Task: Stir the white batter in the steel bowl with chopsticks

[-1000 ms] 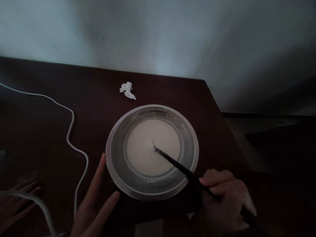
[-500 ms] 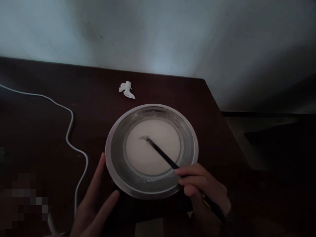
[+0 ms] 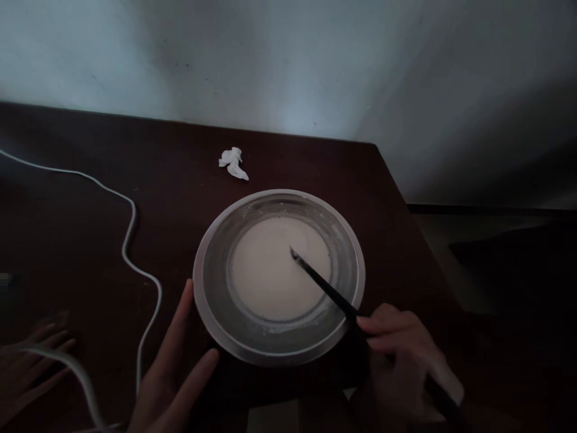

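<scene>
A wide metal bowl [image 3: 211, 319] on the dark table holds a pale, milky liquid [image 3: 265, 270]. My left hand [image 3: 169, 373] is at the bowl's near left side, finger and thumb spread apart, their tips against or very close to the rim. In my right hand [image 3: 410, 355], past the bowl's near right rim, is a long, thin black stick [image 3: 324, 285], gripped between thumb and fingers. Its tapered tip meets or hovers just over the liquid right of the middle; contact is hard to judge in the dim light.
Crumpled white tissue [image 3: 233, 163] lies behind the bowl on the table [image 3: 315, 171]. A white cable [image 3: 128, 240] winds along the left. Another person's hand [image 3: 36, 367] rests at the lower left, near a thicker stretch of cable. Behind the table stands a pale wall [image 3: 279, 66].
My right hand has moved right and slightly down, drawing the stick's tip from left of the liquid's middle to right of it. My left hand stays beside the bowl.
</scene>
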Motion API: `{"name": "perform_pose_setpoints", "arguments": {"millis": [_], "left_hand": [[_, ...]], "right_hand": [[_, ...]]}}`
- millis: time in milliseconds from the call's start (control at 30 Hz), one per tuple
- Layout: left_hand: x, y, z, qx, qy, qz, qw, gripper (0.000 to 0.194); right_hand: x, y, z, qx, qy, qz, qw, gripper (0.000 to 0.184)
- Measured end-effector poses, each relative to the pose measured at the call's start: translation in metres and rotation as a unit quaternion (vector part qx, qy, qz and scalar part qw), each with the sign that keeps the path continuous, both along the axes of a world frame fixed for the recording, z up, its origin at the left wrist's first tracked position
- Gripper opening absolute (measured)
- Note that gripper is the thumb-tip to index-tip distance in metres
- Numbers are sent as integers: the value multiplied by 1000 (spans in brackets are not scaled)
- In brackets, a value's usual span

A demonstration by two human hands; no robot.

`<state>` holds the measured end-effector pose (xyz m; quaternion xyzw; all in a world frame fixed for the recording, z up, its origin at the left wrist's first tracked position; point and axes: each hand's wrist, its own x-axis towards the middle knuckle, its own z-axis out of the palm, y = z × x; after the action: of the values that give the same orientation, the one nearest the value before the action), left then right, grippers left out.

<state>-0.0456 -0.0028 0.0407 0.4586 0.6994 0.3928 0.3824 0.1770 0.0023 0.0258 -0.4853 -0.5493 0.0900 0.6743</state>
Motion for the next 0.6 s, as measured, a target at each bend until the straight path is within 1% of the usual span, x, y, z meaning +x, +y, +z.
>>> {"name": "perform_pose_setpoints", "arguments": {"millis": [33, 67, 133, 167, 233, 300, 333, 367, 400, 500, 567, 600], "left_hand": [[1, 0, 1, -6, -13, 4, 1000, 67], [1, 0, 1, -14, -28, 9, 999, 68], [2, 0, 1, -23, -50, 18, 998, 71], [2, -1, 1, -23, -54, 21, 998, 71], [2, -1, 1, -24, -45, 20, 998, 70], [1, -1, 1, -24, -29, 14, 999, 69], [0, -1, 1, -23, -26, 12, 999, 69], [-1, -1, 0, -21, -27, 11, 999, 68], [-2, -1, -2, -18, -29, 8, 999, 69], [-4, -1, -7, -11, -34, 7, 999, 71], [-3, -1, -9, -9, -44, 16, 999, 77], [-3, -1, -9, -11, -52, 24, 998, 80]], "right_hand": [[0, 0, -1, 9, 18, 0, 1000, 29], [0, 0, -2, 8, 24, 15, 1000, 30], [0, 0, -5, -23, -6, 66, 998, 30], [0, 1, -5, -36, -28, 75, 996, 29], [-1, 2, -5, -31, -51, 40, 997, 25], [-3, 2, -3, -5, -29, -24, 999, 26], [-5, 2, -2, 8, -7, -44, 999, 28], [-6, 2, -1, 12, 10, -47, 999, 30], [-8, 2, 0, 11, 17, -36, 999, 31], [-9, 2, 0, -18, -21, -5, 1000, 30], [-8, 2, -1, -24, -44, -26, 998, 25], [-7, 1, -1, -19, -37, -43, 998, 24]]}}
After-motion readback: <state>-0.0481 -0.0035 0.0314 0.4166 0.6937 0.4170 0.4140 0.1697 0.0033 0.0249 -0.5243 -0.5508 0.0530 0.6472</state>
